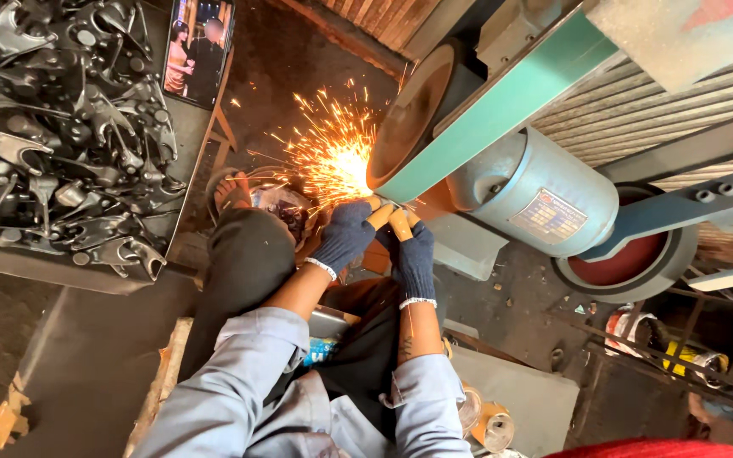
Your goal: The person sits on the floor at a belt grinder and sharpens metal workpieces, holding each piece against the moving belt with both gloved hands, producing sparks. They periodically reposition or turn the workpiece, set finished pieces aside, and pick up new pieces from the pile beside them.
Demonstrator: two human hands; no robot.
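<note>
A small metal workpiece (pixel 394 206) is pressed against the green abrasive belt (pixel 502 106) of the belt grinder, just below the belt's large contact wheel (pixel 413 110). Little of it shows; it is mostly hidden by fingers, so its shape cannot be told, though it seems thin and pale. Orange sparks (pixel 328 153) fan out from where it meets the belt, away from the wheel.

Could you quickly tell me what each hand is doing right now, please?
Left hand: gloved, shut on a small workpiece at the belt.
Right hand: gloved, shut on the same workpiece.
</note>
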